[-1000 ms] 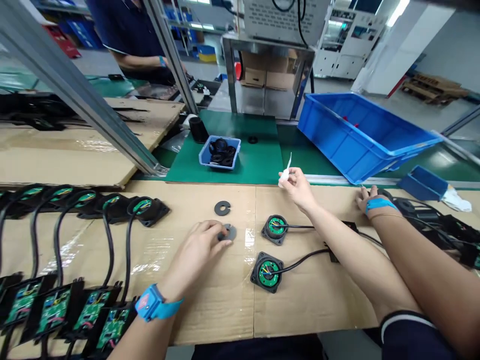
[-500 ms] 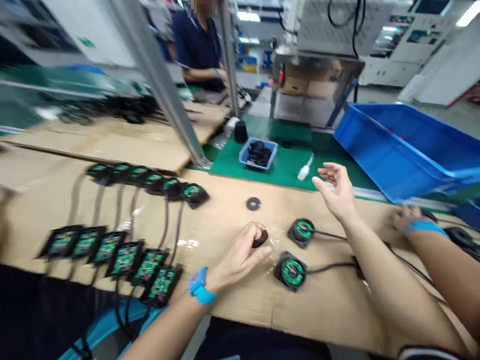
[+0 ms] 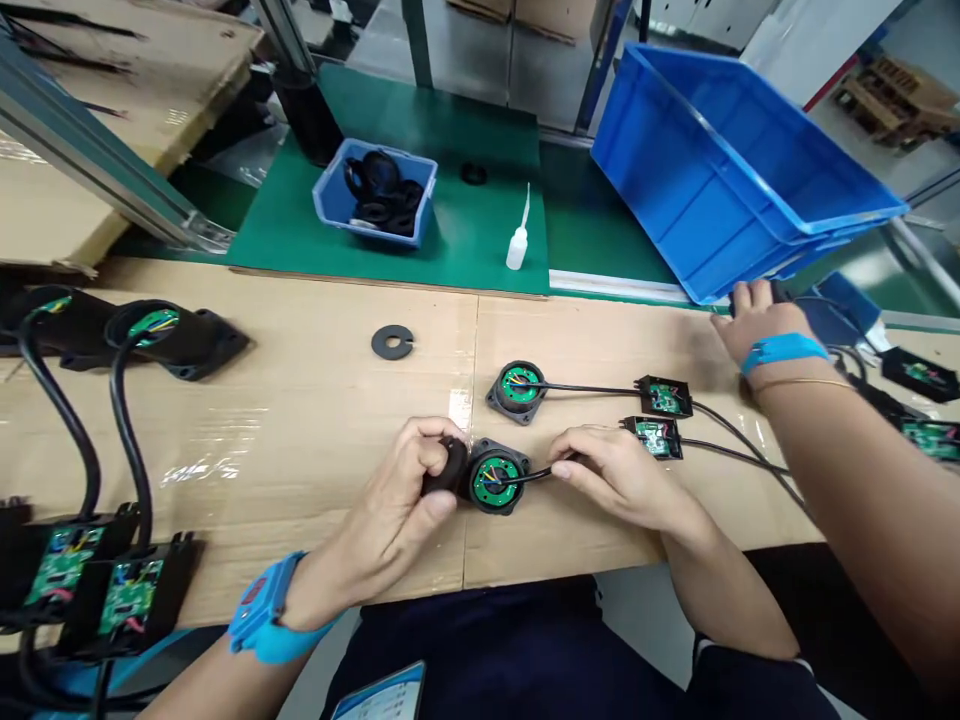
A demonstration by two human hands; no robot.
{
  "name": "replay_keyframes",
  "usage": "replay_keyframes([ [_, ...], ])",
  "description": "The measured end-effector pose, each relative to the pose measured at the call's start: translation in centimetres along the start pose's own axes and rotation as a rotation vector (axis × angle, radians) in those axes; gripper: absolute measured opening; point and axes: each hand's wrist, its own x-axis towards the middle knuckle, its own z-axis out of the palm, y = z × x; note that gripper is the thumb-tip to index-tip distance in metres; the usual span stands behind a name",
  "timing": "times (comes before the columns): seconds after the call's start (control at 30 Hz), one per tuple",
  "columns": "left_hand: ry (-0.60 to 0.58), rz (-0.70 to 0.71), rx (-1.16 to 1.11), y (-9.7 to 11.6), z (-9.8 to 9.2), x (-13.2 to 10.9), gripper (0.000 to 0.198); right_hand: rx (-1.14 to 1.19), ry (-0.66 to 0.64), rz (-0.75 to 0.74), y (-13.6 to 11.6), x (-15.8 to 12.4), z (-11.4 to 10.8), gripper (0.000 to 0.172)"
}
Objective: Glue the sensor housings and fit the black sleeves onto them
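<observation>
Connector (image 3: 495,481) between left hand (image 3: 405,495), right hand (image 3: 616,476).

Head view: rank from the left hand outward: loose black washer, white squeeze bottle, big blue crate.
1. Black washer, just beyond the left hand, on cardboard.
2. White squeeze bottle, farther back, on green mat.
3. Big blue crate, back right.

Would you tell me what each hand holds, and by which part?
Left hand pinches a black ring by its edge; right hand grips the cable beside the round connector.
</observation>
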Motion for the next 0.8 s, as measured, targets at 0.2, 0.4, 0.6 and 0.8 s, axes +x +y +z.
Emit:
replay_keyframes([
  [0.2, 0.012, 0.016, 0.054, -0.2, 3.1, -0.2, 0.044, -0.085, 0.207, -0.158, -0.3, 0.1, 0.7, 0.027],
  [0.4, 0.211, -0.051, 0.164, 1.3, 5.7, -0.5, 0.040, -0.199, 0.324, -0.219, -0.4, -0.6, 0.9, 0.019],
  [0.6, 0.116, -0.004, 0.290, -0.5, 1.4, -2.1, 0.035, -0.181, 0.306, -0.180, -0.1, -0.8, 1.2, 0.017],
  [0.8, -0.128, 0.001, 0.526, -2.9, -2.7, -3.5, 0.018, -0.117, 0.294, -0.145, 0.0, -0.7, 1.2, 0.015],
])
